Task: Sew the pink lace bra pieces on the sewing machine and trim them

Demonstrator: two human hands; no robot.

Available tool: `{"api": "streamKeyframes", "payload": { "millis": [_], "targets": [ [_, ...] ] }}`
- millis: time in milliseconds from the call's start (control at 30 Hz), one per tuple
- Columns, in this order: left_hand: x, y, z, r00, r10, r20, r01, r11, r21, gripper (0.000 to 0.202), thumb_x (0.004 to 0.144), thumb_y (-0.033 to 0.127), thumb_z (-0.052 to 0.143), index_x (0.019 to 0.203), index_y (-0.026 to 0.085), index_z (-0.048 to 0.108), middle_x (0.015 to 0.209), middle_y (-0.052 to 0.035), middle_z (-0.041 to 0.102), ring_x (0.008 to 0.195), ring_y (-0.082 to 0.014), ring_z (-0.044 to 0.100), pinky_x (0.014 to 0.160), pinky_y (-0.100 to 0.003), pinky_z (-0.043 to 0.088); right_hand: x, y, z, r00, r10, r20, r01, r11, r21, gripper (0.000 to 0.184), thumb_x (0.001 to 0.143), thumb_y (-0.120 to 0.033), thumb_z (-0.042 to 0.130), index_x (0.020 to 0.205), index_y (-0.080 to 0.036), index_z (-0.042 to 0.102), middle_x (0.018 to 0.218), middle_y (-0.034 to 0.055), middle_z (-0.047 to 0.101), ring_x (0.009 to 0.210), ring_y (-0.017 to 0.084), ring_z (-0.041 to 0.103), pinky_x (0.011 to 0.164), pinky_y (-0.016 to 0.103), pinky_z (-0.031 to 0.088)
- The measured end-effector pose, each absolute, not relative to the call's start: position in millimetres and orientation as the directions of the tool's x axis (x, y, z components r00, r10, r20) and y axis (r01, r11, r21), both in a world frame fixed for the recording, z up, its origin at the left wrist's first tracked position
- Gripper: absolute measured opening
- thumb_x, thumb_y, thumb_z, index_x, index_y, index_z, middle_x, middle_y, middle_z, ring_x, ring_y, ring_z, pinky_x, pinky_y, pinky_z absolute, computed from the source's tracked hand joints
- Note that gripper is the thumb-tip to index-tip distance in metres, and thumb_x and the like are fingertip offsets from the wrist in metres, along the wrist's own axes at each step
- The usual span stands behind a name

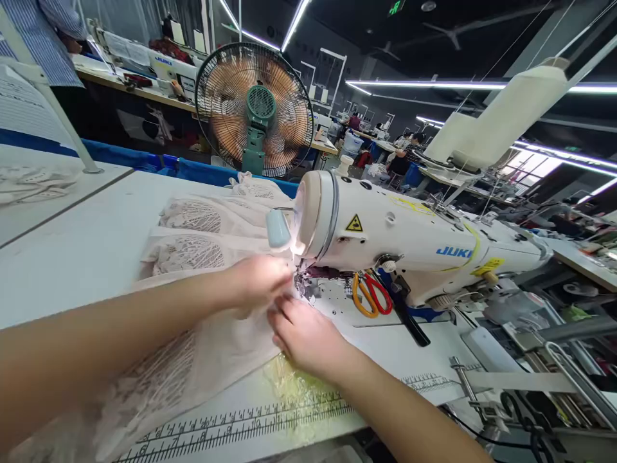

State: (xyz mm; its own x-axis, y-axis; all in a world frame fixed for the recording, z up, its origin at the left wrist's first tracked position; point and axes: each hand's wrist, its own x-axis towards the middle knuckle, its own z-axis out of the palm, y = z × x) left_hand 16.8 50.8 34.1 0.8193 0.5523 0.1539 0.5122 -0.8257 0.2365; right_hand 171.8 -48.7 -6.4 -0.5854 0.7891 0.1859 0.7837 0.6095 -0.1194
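A white sewing machine (385,225) lies across the middle of the table, its lit needle area at the left end. Sheer whitish fabric with lace panels (226,360) spreads over the table from the needle area toward me. Beside the needle, my left hand (258,283) is closed on the fabric, blurred by motion. Just below it, my right hand (308,334) has its fingers bent together at the fabric's edge, close to the presser foot. The fingertips of both hands are partly hidden, and the fabric between them is hard to make out.
Scissors with orange and red handles (371,294) lie on the machine bed, near a black-handled tool (412,321). A printed ruler (231,427) runs along the table's front edge. A large fan (260,106) stands behind, and thread cones (520,103) rise at right.
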Motion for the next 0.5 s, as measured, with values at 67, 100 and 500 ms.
{"api": "streamKeyframes", "payload": {
  "millis": [67,100,500],
  "targets": [
    [0,31,24,0.874,0.467,0.132,0.424,-0.867,0.261,0.028,0.092,0.029,0.044,0.099,0.018,0.068,0.104,-0.0085,0.072,0.095,-0.0212,0.066,0.084,-0.029,0.054,172,-48,-9,-0.578,0.787,0.217,0.782,0.610,-0.128,0.029,0.091,-0.026,0.059,0.115,-0.011,0.062,0.123,0.0185,0.062,0.124,0.028,0.052,0.104,0.042,0.045],
    [-7,23,18,0.885,0.444,0.140,0.395,-0.876,0.279,0.033,0.093,0.031,0.041,0.113,0.017,0.065,0.118,-0.0107,0.068,0.106,-0.0224,0.064,0.091,-0.031,0.052,171,-50,-10,-0.564,0.792,0.235,0.789,0.600,-0.131,0.028,0.091,-0.025,0.058,0.115,-0.011,0.062,0.122,0.0178,0.063,0.123,0.028,0.052,0.104,0.043,0.045],
    [-10,20,-2,0.857,0.508,0.089,0.466,-0.837,0.287,0.045,0.095,0.031,0.037,0.133,0.017,0.055,0.141,-0.0093,0.054,0.130,-0.0214,0.050,0.110,-0.033,0.039,196,-95,-24,-0.504,0.756,0.418,0.805,0.587,-0.089,0.033,0.092,-0.019,0.044,0.118,-0.007,0.062,0.125,0.0165,0.065,0.117,0.029,0.060,0.096,0.043,0.054]
  ]
}}
